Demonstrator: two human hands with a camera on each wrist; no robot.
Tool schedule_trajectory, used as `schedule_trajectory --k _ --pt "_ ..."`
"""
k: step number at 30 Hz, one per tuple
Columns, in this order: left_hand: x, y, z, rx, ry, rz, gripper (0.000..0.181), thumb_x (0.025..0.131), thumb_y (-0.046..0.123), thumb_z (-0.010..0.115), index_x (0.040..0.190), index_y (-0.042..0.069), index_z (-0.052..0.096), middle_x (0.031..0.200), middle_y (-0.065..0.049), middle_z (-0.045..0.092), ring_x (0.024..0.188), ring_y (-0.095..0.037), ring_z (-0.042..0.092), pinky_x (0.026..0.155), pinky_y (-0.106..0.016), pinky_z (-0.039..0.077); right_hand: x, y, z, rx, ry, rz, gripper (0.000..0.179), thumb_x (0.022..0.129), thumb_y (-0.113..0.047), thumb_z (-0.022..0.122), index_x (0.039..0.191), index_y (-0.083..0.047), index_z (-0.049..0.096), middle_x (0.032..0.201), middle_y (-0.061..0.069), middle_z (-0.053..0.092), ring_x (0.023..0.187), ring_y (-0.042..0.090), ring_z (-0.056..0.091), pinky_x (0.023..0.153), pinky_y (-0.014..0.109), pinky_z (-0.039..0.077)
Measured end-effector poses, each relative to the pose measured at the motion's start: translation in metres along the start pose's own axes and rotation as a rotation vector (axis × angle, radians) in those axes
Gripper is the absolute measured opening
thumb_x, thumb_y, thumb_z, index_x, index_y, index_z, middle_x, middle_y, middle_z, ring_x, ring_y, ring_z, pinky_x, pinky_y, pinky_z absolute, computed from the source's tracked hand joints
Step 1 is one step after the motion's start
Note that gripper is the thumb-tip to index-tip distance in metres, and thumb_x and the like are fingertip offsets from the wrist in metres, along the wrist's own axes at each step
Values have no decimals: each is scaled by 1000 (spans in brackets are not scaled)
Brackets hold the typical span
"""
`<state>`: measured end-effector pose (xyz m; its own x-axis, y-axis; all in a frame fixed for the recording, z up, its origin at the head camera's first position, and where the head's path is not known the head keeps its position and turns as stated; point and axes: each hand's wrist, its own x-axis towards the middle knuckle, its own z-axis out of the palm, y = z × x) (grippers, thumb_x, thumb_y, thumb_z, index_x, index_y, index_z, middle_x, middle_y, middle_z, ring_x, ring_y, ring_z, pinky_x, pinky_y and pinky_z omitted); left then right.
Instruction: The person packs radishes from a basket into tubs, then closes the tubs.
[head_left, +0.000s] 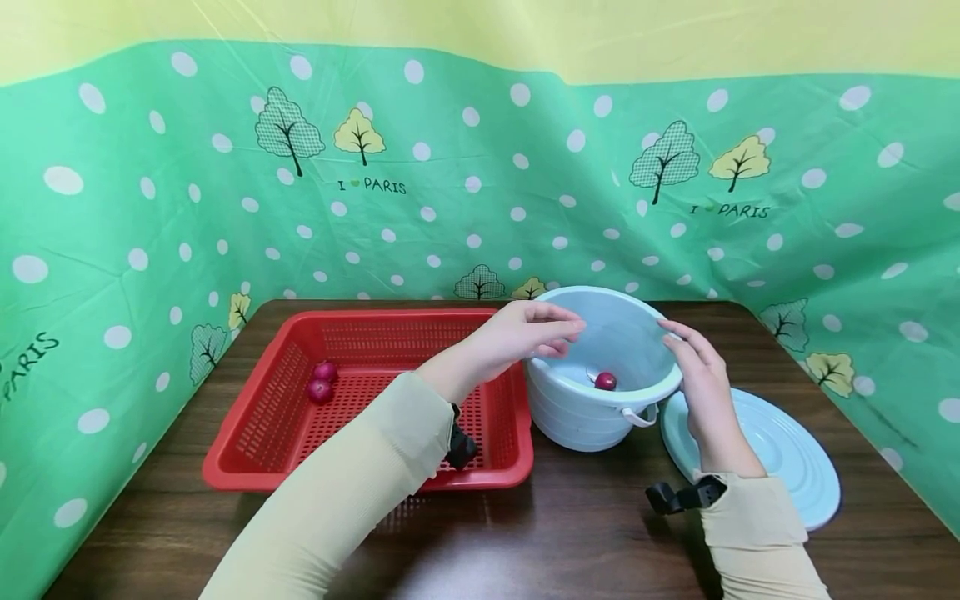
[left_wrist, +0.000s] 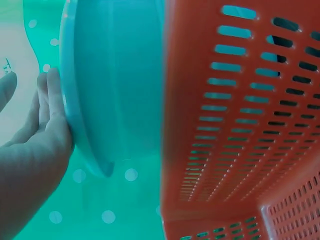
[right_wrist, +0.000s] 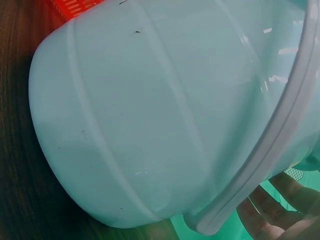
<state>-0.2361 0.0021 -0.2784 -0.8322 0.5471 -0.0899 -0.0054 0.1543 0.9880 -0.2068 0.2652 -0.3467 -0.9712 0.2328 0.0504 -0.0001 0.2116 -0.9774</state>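
Note:
A light blue bucket [head_left: 577,421] stands on the table with a red onion [head_left: 605,381] inside. Over its left rim is my left hand [head_left: 525,333], fingers loosely extended with nothing between them; in the left wrist view the hand [left_wrist: 42,130] lies along the rim. At the right rim, my right hand [head_left: 701,371] has its fingertips against or close beside the edge; contact is hard to judge. The right wrist view shows its fingers [right_wrist: 265,207] beyond the rim, partly hidden. Left of the bucket, a red plastic basket [head_left: 367,479] holds two red onions [head_left: 321,390].
A round light blue lid [head_left: 787,454] lies on the wooden table [head_left: 585,533] to the right, partly under my right wrist. The bucket's handle [head_left: 640,415] hangs at its front right. A green dotted cloth [head_left: 420,217] rises behind and at the sides.

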Motion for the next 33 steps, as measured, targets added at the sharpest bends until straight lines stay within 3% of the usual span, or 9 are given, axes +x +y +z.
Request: schedule_trajectory --k 6,11,14,23,30,33 --pt "-15 7 -9 -34 -5 9 34 96 24 67 125 7 64 118 -14 68 91 -19 70 86 -33 59 0 0 0 2 3 6 46 104 -44 40 147 -27 48 157 7 34 128 20 38 113 61 29" --pt "-28 12 -26 -12 31 20 33 97 22 65 125 3 63 115 -18 68 88 -23 70 83 -36 60 0 0 0 -5 4 6 46 104 -43 40 147 -27 48 155 7 35 126 18 40 111 56 32" --pt "-35 13 -39 27 46 18 37 97 23 65 127 1 61 115 -20 68 92 -33 69 81 -36 60 0 0 0 -6 4 7 46 104 -43 40 147 -27 48 155 7 35 126 18 40 112 56 33" --pt "-58 8 -77 185 136 -19 32 96 25 65 122 5 65 106 -13 69 81 -20 68 78 -34 61 0 0 0 -10 -9 14 47 104 -45 39 147 -27 47 157 7 33 127 19 39 112 57 32" --pt "-76 -3 -105 314 190 -45 34 98 28 63 124 6 64 111 -14 69 83 -20 67 76 -34 60 -1 0 -1 -20 -3 6 46 104 -44 40 146 -27 49 155 7 36 122 14 42 97 35 40" --pt "-85 -10 -117 374 208 -83 36 98 30 63 126 7 63 112 -13 69 85 -20 67 76 -34 60 -1 0 -1 -19 -4 3 46 104 -44 40 146 -27 49 154 7 36 123 14 42 96 35 39"
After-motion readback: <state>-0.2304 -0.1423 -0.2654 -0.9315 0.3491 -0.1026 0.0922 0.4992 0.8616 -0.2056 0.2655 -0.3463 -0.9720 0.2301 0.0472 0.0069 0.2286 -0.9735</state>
